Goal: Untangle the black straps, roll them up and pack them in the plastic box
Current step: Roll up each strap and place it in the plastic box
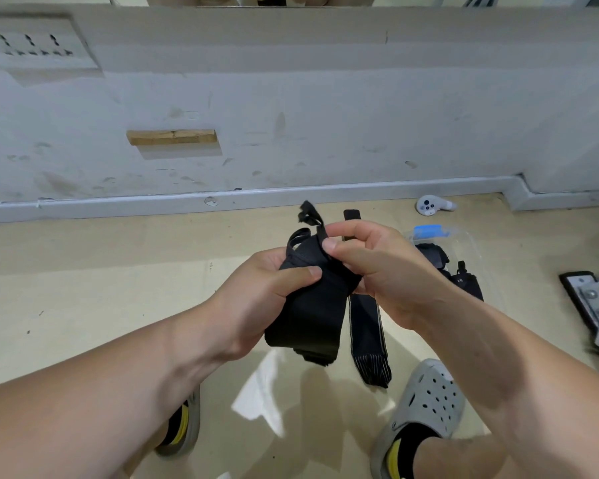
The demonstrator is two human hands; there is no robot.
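Gripped by left hand (pixel 256 299), pinched by right hand (pixel 377 271): wide black fabric strap (pixel 312 316); untangling stage; next, probably freeing bunched end (pixel 309 216).

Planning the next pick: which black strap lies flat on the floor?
The long strap with the striped end; the others are held or in the plastic box.

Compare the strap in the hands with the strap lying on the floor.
The held strap is bunched between the left hand and right hand; the floor strap lies stretched out, untouched. The held strap looks plain black; the floor strap has pale edge lines and a striped near end. Both are black fabric.
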